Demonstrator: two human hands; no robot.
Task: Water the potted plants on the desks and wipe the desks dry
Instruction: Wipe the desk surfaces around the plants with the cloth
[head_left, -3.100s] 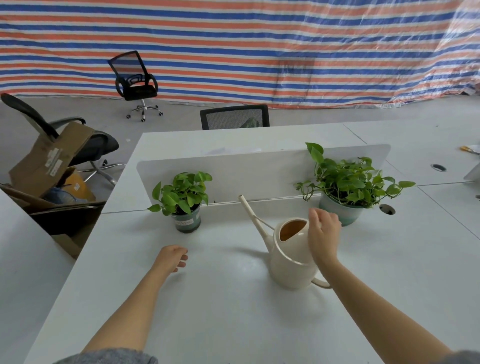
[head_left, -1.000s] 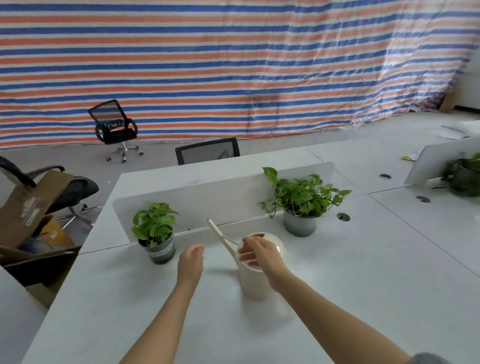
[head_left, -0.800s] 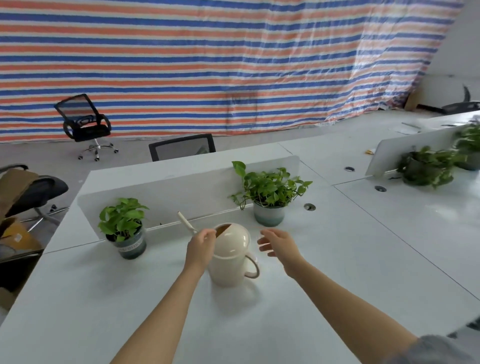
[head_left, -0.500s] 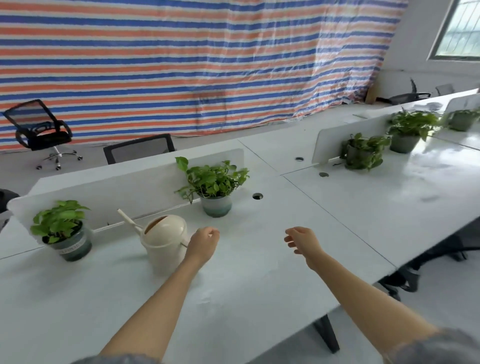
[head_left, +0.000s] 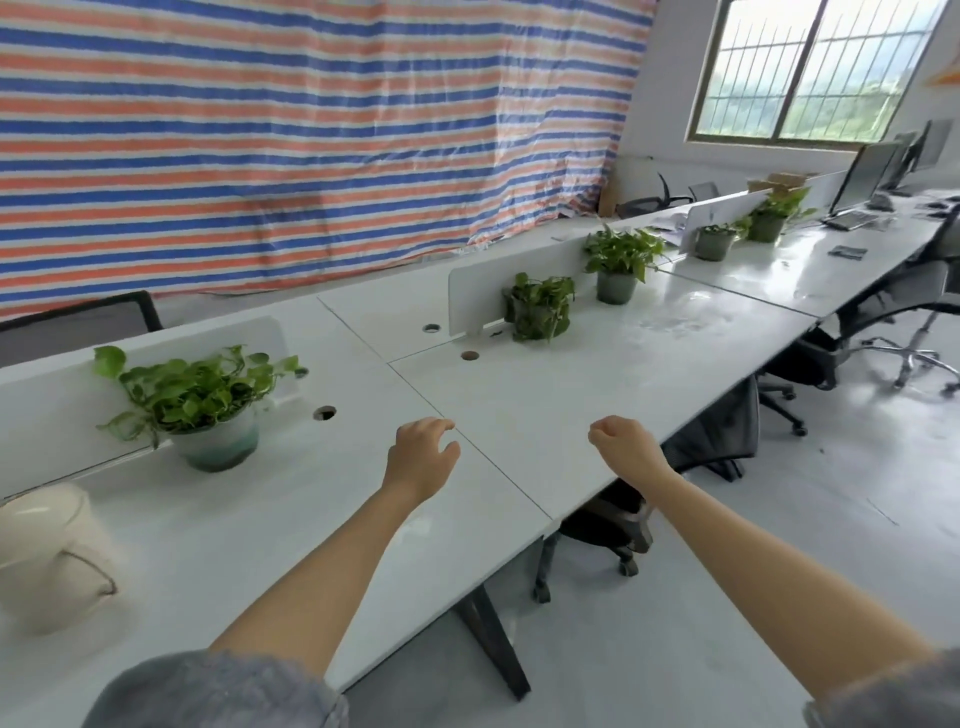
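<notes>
The watering can (head_left: 49, 561) sits on the table (head_left: 519, 415) at the near left. It is half cut off, so its spout is hidden. It looks hard and smooth, and heavy if full, but I cannot see inside. Its loop handle (head_left: 98, 577) is the best place to hold. Both hands are empty: the left hand (head_left: 422, 454) is loosely curled and the right hand (head_left: 621, 447) makes a soft fist. Leafy plants (head_left: 202, 395) stand farther back.

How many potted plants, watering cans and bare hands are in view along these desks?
Potted plants: 5
Watering can: 1
Hands: 2, the left hand and the right hand
Total: 8
</notes>
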